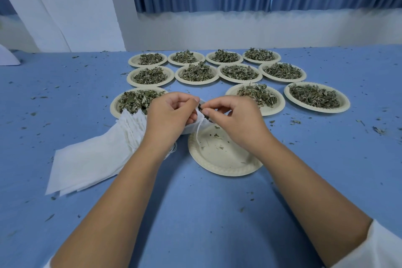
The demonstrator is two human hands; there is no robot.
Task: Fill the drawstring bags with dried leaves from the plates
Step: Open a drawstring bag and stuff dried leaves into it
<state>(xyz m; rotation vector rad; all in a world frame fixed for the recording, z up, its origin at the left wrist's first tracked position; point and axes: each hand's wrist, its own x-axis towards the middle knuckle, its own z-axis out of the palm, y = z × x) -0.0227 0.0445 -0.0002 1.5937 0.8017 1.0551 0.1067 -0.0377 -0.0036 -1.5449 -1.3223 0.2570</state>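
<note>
On the blue tabletop (195, 213), a nearly bare plate (221, 159) (only crumbs on it) lay nearest. Over its 12 o'clock rim, the left hand (171, 115) gripped the mouth of a white drawstring bag (193, 126), while the right hand (237, 119) pinched dried leaves (205, 115) at that opening. At 9 o'clock lay a stack of flat bags (93, 159). Beyond, from 10 to 2 o'clock, sat full plates (196, 82), heaped with leaves.

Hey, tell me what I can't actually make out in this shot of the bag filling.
Bag, head view: the left hand and right hand cover most of it; fill level hidden.
Front-left plate, head view: left hand and the stack of empty bags overlap it.
White object, far left: cut by the frame edge.
</note>
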